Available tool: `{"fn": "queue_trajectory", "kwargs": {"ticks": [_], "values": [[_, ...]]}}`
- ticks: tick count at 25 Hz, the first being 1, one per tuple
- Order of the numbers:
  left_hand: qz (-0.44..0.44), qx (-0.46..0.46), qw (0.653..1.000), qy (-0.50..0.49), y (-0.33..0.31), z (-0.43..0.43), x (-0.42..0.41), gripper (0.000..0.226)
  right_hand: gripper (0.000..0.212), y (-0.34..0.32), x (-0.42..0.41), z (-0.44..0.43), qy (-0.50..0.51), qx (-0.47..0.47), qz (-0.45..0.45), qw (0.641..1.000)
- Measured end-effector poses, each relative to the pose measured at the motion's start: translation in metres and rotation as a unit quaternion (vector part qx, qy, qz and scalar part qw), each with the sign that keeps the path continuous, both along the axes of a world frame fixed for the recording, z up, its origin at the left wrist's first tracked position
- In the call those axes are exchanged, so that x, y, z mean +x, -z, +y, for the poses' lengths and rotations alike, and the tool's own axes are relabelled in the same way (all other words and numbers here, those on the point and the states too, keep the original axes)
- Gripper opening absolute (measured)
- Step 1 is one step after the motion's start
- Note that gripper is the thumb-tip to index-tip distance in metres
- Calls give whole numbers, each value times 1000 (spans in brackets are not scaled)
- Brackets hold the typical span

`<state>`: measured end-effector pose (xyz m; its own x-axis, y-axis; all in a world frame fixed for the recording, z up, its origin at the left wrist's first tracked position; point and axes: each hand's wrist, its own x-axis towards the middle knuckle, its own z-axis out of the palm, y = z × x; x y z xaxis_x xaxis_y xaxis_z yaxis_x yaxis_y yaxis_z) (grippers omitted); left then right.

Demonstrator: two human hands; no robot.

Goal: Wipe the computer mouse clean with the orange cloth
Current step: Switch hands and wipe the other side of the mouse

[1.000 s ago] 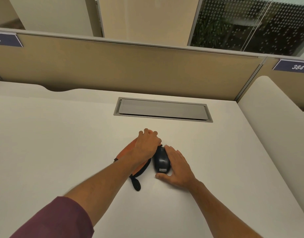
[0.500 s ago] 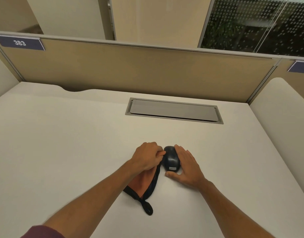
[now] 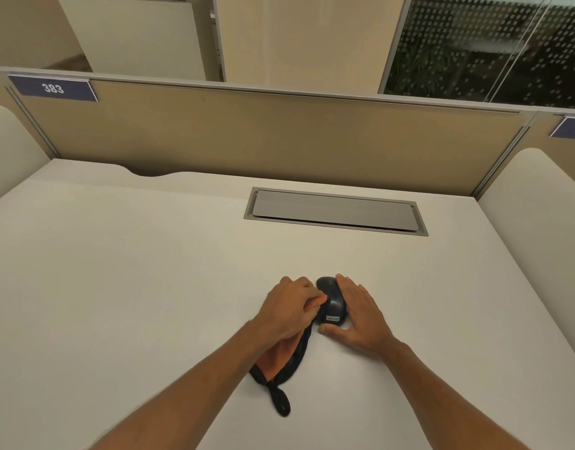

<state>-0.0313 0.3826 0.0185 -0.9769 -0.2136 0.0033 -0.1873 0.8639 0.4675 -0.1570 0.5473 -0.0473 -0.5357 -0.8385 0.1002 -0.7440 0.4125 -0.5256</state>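
Note:
A dark computer mouse (image 3: 333,305) with a small white label lies on the white desk (image 3: 133,287). My right hand (image 3: 357,315) lies along its right side, fingers straight, thumb at its near end. My left hand (image 3: 287,308) grips the orange cloth (image 3: 273,357) and presses a bunched fold of it against the mouse's left side. The rest of the cloth, orange with a dark edge and a dark loop, trails back under my left wrist.
A grey cable hatch (image 3: 334,211) is set into the desk behind the mouse. A tan partition (image 3: 279,138) with a plate marked 383 (image 3: 53,88) closes the far edge. White rounded side panels (image 3: 536,203) stand at right and left.
The left hand with the cloth has slid back along the mouse's left side towards me. The right hand has kept its place on the mouse. The camera view has shifted left.

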Motion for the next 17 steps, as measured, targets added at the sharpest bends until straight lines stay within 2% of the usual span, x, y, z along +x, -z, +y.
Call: {"fn": "queue_trajectory", "kwargs": {"ticks": [3, 5, 6, 8, 11, 17], "values": [[-17, -46, 995, 81, -4, 0, 11, 28, 105, 3, -2, 0, -2, -4, 4, 1000], [-23, -42, 993, 108, -3, 0, 17, 29, 105, 4, -2, 1, -5, -2, 8, 1000], [-6, -12, 994, 104, -2, -1, 21, 29, 104, 4, -2, 0, -5, -6, 8, 1000], [67, 106, 990, 58, -4, -3, 29, 27, 102, 2, -2, 0, -3, -19, 0, 1000], [156, 290, 944, -28, -13, -16, 43, 29, 102, 1, -2, 0, 0, -22, -18, 1000], [193, 441, 867, -127, -37, -47, 59, 28, 114, -2, -2, -1, -5, 0, -51, 999]]}}
